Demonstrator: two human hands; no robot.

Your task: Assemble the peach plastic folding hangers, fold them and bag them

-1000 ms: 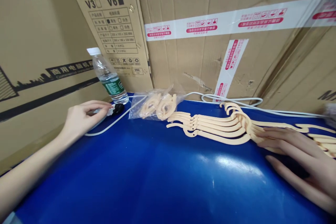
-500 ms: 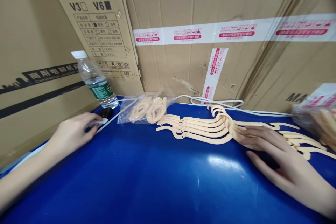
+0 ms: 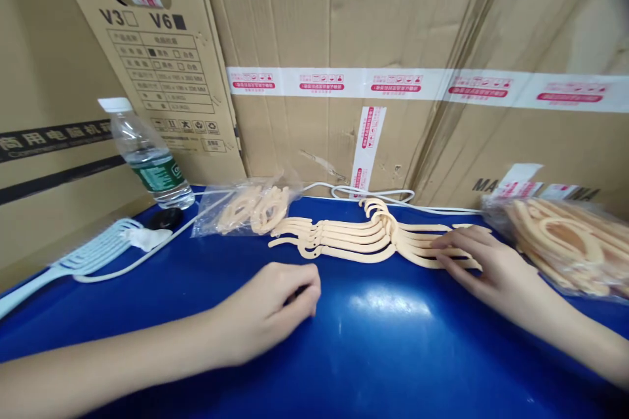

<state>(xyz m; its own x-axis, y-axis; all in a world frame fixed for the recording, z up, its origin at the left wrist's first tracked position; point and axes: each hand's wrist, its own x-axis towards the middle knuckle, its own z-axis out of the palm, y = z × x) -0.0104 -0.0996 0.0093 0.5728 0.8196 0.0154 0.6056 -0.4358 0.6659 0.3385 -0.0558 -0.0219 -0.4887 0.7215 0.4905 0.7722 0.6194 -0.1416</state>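
Observation:
Several cream-coloured plastic clothes hangers (image 3: 356, 237) lie in an overlapping row on the blue table, their hooks pointing to the back. My right hand (image 3: 484, 262) rests over the right-hand ends of these hangers, fingers stretched and apart, fingertips touching them. In front of the row's left end, my left hand (image 3: 275, 308) is held over the table with its fingers curled in. Nothing shows in it, though the inside of the palm is hidden.
A clear bag with cream pieces (image 3: 253, 209) lies behind the left hand; another bag of hangers (image 3: 565, 242) sits at right. A light-blue hairbrush (image 3: 93, 252), crumpled white piece (image 3: 146, 237), black round object (image 3: 166, 217), water bottle (image 3: 152, 163) and white cable (image 3: 373, 192) lie before cardboard boxes (image 3: 295, 137).
My left hand has let go of the small white piece at the left and moved right, towards the middle. The hangers under my right hand now lie closer together. The view has shifted right.

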